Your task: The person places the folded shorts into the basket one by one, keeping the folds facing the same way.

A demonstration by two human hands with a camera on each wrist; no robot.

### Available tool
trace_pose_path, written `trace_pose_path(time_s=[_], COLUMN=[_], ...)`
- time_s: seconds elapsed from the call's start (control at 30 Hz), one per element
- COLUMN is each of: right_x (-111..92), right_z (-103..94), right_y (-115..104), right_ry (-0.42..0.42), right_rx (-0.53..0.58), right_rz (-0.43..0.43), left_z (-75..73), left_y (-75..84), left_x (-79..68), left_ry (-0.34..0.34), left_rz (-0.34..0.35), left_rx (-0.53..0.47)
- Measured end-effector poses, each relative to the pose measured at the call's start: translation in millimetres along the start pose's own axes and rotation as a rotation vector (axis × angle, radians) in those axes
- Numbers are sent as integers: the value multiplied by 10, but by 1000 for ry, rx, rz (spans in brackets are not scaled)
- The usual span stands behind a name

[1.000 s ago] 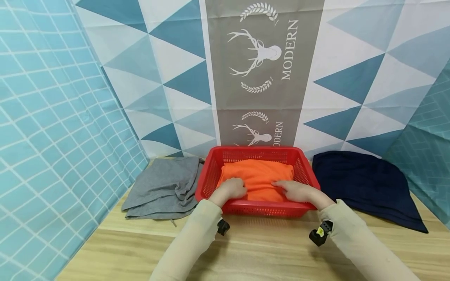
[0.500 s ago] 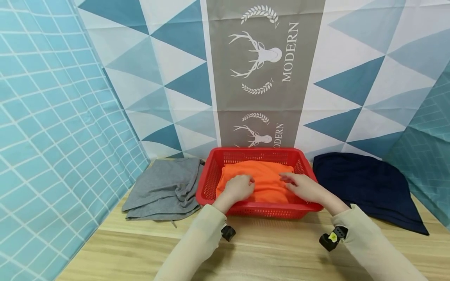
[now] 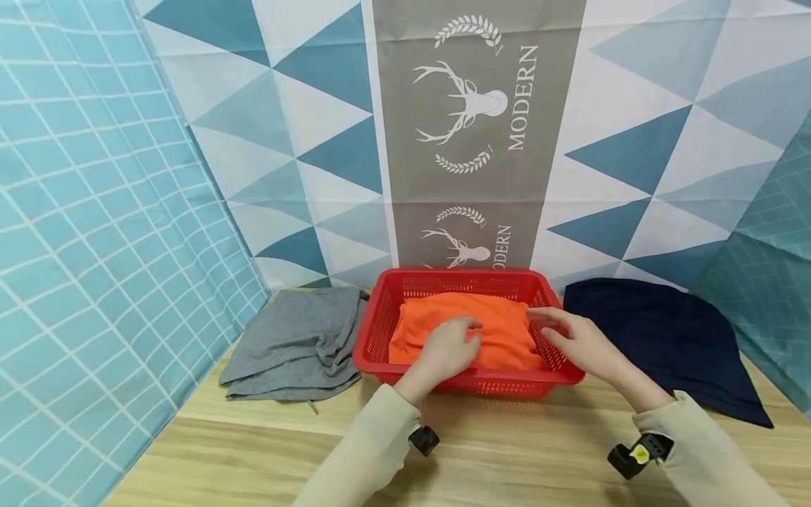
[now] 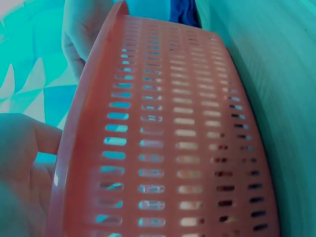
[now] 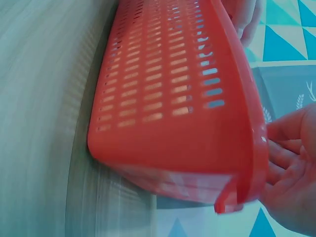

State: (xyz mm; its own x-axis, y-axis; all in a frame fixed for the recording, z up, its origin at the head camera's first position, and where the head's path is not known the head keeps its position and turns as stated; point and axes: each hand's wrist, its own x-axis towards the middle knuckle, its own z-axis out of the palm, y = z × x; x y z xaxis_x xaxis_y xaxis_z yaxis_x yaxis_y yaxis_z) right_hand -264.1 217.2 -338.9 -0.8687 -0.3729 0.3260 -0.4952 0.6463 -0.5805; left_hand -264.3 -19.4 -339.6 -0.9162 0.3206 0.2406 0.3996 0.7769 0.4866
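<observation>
A folded orange cloth (image 3: 503, 338) lies in a red perforated plastic basket (image 3: 374, 317) on the table. My left hand (image 3: 448, 348) hovers over the basket's front edge, with its fingers relaxed and nothing held. My right hand (image 3: 579, 345) is over the right front corner, fingers loosely spread, apart from the cloth. From the left wrist, the basket's front wall (image 4: 163, 128) fills most of the view, and the left hand (image 4: 19, 173) shows beyond the rim. The right wrist view has the right hand (image 5: 291, 168) beside the rim, palm visible, holding nothing.
A folded grey cloth (image 3: 298, 338) lies left of the basket, with wrinkles near its right side. To the right is a dark navy cloth (image 3: 652, 338). A patterned backdrop (image 3: 469, 176) rises behind the basket, and a blue tiled sheet (image 3: 95, 211) stands at the left.
Both hands have come off the orange cloth and shifted to the right and toward the front. The right hand now stands over the basket's right corner. The cloths and basket have hardly moved.
</observation>
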Motion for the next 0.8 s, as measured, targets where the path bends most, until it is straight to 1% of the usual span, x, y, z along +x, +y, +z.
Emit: trace_pose_path(time_s=[0.17, 0.27, 0.37, 0.47, 0.57, 0.7, 0.8], right_x=[-93, -139, -187, -231, -282, -343, -389], right_z=[-96, -137, -180, -226, -268, -312, -336], right_y=[53, 82, 109, 141, 181, 237, 271], right_ry=[38, 47, 60, 84, 110, 124, 133], right_rx=[23, 47, 40, -4, -22, -1, 14], right_rz=[44, 53, 55, 41, 28, 22, 22], left_z=[73, 102, 131, 170, 224, 309, 347], left_y=[41, 74, 124, 190, 269, 360, 419], left_x=[-15, -26, -28, -24, -29, -39, -48], left_ry=[54, 66, 61, 50, 36, 15, 11], left_rz=[46, 68, 82, 94, 133, 193, 210], left_rx=[31, 22, -9, -59, -114, -147, -144])
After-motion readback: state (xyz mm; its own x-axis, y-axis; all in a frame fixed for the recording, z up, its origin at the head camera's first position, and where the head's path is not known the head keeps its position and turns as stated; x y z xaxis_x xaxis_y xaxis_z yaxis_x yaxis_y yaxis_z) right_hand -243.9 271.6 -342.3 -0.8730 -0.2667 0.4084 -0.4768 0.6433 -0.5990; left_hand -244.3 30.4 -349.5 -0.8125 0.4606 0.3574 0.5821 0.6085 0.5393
